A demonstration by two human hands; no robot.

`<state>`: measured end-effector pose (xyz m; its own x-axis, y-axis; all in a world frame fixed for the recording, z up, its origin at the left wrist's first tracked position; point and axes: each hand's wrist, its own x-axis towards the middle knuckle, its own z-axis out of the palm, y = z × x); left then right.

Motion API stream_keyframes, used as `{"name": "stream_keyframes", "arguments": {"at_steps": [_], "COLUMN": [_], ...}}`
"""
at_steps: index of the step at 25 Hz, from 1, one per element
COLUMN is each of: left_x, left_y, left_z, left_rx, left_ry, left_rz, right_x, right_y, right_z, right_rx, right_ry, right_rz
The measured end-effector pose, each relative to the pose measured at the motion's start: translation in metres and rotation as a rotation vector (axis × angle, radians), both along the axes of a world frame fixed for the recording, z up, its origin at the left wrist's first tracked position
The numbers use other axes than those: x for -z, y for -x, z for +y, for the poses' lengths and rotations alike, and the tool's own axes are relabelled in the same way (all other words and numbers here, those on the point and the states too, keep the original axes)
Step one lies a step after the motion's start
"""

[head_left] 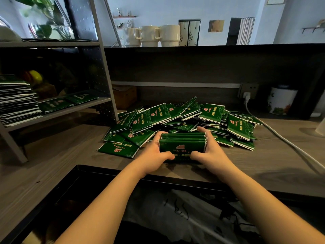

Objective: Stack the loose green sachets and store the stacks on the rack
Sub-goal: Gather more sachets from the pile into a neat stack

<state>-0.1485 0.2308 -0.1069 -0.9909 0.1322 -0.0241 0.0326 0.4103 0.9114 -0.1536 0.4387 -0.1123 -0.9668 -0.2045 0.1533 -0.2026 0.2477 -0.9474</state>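
Observation:
A stack of green sachets (182,144) stands on edge on the wooden counter, squeezed between both hands. My left hand (154,152) grips its left end, thumb across the front. My right hand (209,152) grips its right end the same way. Behind the stack spreads a loose pile of green sachets (184,120). On the grey rack (58,110) at the left, a tall stack of sachets (17,103) fills the shelf's left end, and two low stacks (68,102) lie beside it.
A white cable (281,138) runs from a wall socket across the counter's right side. A white canister (281,101) stands at the back right. Three cream mugs (151,36) sit on the upper ledge. A black tray edge (123,170) borders the counter near me.

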Motion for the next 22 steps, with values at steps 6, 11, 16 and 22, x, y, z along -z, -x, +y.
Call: {"name": "stream_keyframes", "arguments": {"at_steps": [6,11,16,22], "left_x": [-0.007,0.006,-0.012,0.003], "left_y": [-0.005,0.011,0.013,0.027], "left_z": [0.007,0.009,0.036,0.063], "left_rx": [0.012,-0.005,-0.016,-0.055], "left_ry": [0.016,-0.066,-0.096,-0.145], "left_rz": [-0.035,-0.023,0.043,0.096], "right_x": [-0.005,-0.005,-0.016,-0.012], "right_y": [-0.003,-0.004,0.002,0.036], "right_z": [-0.003,-0.001,0.028,0.094], "right_rx": [0.142,0.214,0.297,0.62], "right_ry": [-0.009,0.071,-0.043,-0.623], "right_rz": [-0.003,0.022,0.133,0.28]}}
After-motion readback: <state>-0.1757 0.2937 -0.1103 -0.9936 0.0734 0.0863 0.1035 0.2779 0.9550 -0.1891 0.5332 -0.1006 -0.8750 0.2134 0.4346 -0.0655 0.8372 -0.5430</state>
